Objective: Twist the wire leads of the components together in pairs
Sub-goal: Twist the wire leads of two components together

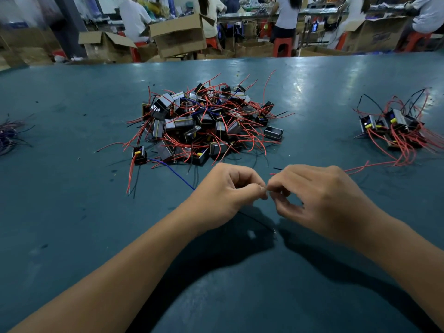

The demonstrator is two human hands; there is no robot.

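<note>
A heap of small black transformer components (206, 121) with red, blue and black wire leads lies in the middle of the green table. In front of it my left hand (225, 191) and my right hand (319, 195) meet fingertip to fingertip. Both pinch thin wire ends between thumb and fingers at the point where they touch. A blue lead (175, 173) runs from the heap toward my left hand. Red leads (365, 167) trail off to the right behind my right hand. A thin black wire (257, 221) hangs below my hands. The component these leads belong to is hidden.
A smaller group of components (394, 128) with red and black leads lies at the right. A bundle of dark wires (9, 135) sits at the left edge. One single component (139, 155) lies left of the heap. Cardboard boxes (177, 34) and seated people are beyond the table's far edge.
</note>
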